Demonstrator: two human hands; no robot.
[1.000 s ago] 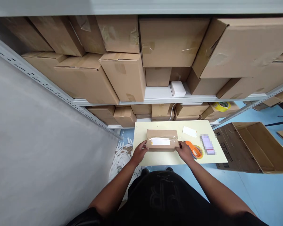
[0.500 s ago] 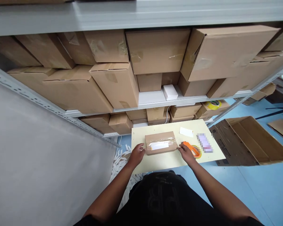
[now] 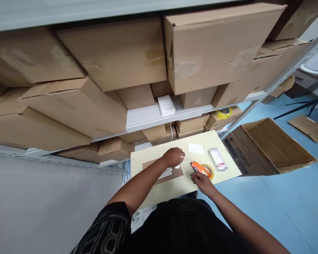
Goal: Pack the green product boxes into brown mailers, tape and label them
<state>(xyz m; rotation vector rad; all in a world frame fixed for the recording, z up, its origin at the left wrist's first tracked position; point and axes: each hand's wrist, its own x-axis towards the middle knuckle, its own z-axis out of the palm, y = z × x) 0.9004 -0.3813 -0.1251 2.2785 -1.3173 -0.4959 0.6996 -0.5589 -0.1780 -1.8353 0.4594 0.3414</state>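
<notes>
A sealed brown cardboard box [image 3: 169, 178] with clear tape and a white label on top lies on the cream tabletop [image 3: 159, 197]. My left hand [image 3: 172, 157] reaches over it, fingers curled near its far right corner; what they hold, if anything, is hidden. Just right of the box, my right hand [image 3: 202, 182] has its fingers drawn together beside an orange tape dispenser [image 3: 200, 168] with a yellow tape roll. I cannot make out anything between those fingers. A white card [image 3: 196, 148] and a pixelated pale rectangular item [image 3: 217, 159] lie farther right.
Shelves in front hold several cardboard boxes [image 3: 222, 49], a small white box [image 3: 166, 106] and a yellow tape roll [image 3: 224, 113]. A large open carton [image 3: 270, 148] stands on the blue floor at the right. A grey wall [image 3: 42, 204] is at the left.
My left hand has moved from the box's left end across its top to the far right. My right hand has left the box's right corner and moved nearer me. The view has shifted right.
</notes>
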